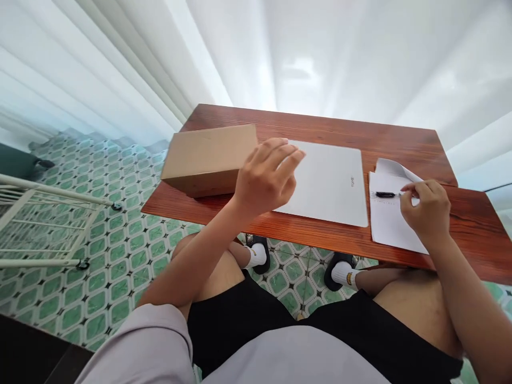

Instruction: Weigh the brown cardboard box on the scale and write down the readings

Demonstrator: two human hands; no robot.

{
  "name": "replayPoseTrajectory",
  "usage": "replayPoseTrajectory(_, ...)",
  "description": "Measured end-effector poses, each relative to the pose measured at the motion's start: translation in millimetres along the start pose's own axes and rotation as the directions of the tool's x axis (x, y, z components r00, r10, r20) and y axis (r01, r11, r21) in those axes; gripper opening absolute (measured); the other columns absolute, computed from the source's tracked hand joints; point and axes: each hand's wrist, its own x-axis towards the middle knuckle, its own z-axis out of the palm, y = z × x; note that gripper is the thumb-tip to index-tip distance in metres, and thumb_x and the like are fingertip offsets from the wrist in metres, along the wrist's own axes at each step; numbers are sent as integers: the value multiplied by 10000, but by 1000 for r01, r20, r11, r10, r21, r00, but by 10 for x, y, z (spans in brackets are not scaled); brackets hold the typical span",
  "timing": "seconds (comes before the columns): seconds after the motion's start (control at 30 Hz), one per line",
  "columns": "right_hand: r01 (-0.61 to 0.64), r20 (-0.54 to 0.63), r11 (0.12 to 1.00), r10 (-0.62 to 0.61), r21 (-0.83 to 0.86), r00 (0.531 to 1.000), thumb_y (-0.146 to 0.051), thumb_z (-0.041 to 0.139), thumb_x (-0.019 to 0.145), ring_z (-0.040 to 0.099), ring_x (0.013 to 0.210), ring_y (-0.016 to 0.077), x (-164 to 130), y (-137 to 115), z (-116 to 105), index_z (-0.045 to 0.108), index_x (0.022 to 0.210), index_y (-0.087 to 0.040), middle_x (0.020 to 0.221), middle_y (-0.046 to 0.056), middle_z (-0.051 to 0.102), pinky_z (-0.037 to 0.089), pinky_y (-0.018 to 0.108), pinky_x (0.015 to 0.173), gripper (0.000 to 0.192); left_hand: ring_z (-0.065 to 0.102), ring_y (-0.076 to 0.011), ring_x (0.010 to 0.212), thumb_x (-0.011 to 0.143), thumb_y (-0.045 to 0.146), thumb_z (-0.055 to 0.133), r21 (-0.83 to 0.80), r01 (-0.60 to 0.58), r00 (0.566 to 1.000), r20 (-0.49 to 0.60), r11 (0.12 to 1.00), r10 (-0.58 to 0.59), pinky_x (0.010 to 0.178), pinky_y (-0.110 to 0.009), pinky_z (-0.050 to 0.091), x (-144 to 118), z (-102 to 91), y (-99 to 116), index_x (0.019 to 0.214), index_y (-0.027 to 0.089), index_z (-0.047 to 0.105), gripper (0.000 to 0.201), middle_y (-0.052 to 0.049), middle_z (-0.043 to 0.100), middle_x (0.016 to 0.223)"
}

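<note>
My left hand (pixel 266 175) is raised over the table between a cardboard box (pixel 214 152) and a flat white rectangular item (pixel 328 178) with small dark lettering. Its fingers are loosely bent and apart, with nothing in them. On the right, my right hand (pixel 428 208) pinches the end of a black pen (pixel 385 194) with a clear section. The pen lies level just over a white paper pad (pixel 394 221), which bears faint writing. A top sheet (pixel 396 168) curls up at the pad's far edge.
The reddish-brown wooden table (pixel 320 122) stands against white curtains (pixel 340 58). A white wire rack on casters (pixel 52 218) is on the green tiled floor (pixel 120 250) at left. My legs and feet are below the table's near edge.
</note>
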Motion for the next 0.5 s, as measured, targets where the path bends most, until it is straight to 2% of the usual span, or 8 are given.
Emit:
replayPoseTrajectory(0.07, 46, 12, 996, -47, 76, 999, -373, 516, 776, 577, 966, 444, 0, -93, -12, 643, 812, -440, 863, 140, 586, 395, 611, 929, 148, 599, -298, 1267, 934, 194, 511, -66, 157, 986, -49, 985, -160, 1154, -516, 452, -89, -184, -193, 1240, 234, 662, 344, -53, 702, 1244)
replayPoseTrajectory(0.17, 136, 3, 986, -137, 101, 991, -394, 499, 816, 568, 1002, 482, 106, -349, -23, 670, 884, -519, 898, 152, 584, 386, 674, 923, 223, 565, -333, 1306, 935, 264, 561, -172, 327, 929, -121, 929, -349, 1232, -574, 357, -246, -458, -457, 1220, 239, 668, 306, -72, 684, 1246)
replayPoseTrajectory(0.27, 239, -26, 968, -238, 82, 971, -358, 485, 902, 609, 1001, 439, 303, -810, 22, 675, 949, -453, 961, 133, 631, 467, 636, 906, 218, 542, -341, 1317, 925, 311, 609, -226, 447, 845, -212, 866, -491, 1261, -562, 320, -435, -689, -680, 1194, 255, 670, 281, -81, 673, 1236)
replayPoseTrajectory(0.37, 285, -21, 944, -286, 168, 958, -329, 450, 978, 636, 1040, 397, 485, -1410, 161, 687, 1030, -377, 1032, 128, 671, 494, 602, 952, 247, 532, -329, 1314, 920, 353, 638, -270, 531, 754, -282, 803, -594, 1262, -517, 335, -649, -834, -857, 1176, 273, 669, 269, -76, 665, 1245)
replayPoseTrajectory(0.5, 200, 7, 891, -222, 407, 975, -312, 449, 997, 643, 1173, 325, 611, -2168, 506, 692, 1192, -258, 1218, 116, 696, 547, 535, 981, 316, 514, -308, 1349, 939, 400, 612, -309, 593, 655, -352, 744, -669, 1239, -491, 372, -955, -871, -1048, 1217, 267, 651, 311, -72, 638, 1311)
